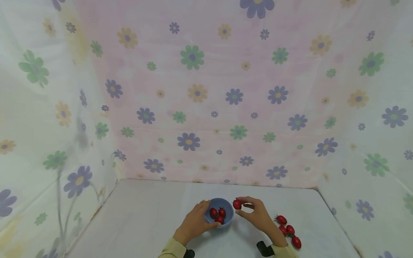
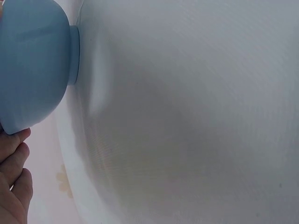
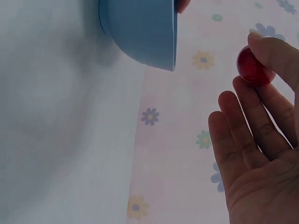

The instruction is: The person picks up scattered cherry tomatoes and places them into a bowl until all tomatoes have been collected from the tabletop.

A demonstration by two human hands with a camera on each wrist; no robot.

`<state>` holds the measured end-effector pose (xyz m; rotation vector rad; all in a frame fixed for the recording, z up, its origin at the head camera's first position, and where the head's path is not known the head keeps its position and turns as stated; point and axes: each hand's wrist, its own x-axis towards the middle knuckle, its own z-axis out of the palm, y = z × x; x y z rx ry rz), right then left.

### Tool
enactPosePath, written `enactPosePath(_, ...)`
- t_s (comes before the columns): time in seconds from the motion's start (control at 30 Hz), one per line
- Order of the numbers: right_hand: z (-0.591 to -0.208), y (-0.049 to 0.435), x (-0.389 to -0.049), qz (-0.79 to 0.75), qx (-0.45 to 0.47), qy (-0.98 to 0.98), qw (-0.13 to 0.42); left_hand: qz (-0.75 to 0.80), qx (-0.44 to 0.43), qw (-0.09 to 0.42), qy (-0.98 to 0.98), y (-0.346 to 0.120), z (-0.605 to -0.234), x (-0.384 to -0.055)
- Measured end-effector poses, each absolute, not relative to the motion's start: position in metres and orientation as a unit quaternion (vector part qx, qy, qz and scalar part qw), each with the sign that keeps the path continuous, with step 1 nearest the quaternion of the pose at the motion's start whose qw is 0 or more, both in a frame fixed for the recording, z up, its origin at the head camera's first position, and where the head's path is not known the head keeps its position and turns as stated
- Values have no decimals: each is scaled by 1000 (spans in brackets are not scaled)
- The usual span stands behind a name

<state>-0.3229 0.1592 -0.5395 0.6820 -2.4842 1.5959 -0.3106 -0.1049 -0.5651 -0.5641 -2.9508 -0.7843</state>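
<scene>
A small blue bowl (image 1: 229, 212) stands on the table in the head view, with three red cherry tomatoes (image 1: 213, 213) inside. My left hand (image 1: 197, 222) holds it from the left, thumb at the near rim and fingers at the far side. In the left wrist view the fingertips (image 2: 21, 135) touch the bowl's (image 2: 35, 60) rim. Just right of the bowl, my right hand (image 1: 257, 214) pinches another cherry tomato (image 1: 237, 204) between thumb and fingertips. The right wrist view has this tomato (image 3: 252, 67) raised beside the bowl (image 3: 140, 30), the other fingers extended.
Several cherry tomatoes (image 1: 290, 229) with green stems lie on the white tabletop (image 1: 148, 215) to the right, close by my right forearm. Flower-patterned cloth (image 1: 206, 125) rises behind the table and along both sides.
</scene>
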Motion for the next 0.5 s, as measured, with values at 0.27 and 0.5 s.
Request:
enactPosePath(0.27, -535, 149, -326, 517, 258, -813, 70, -256, -180, 11, -950, -105, -562, -309)
enactPosePath(0.5, -538, 140, -331, 523, 274, -806, 43, -260, -186, 18, -947, -104, -561, -309)
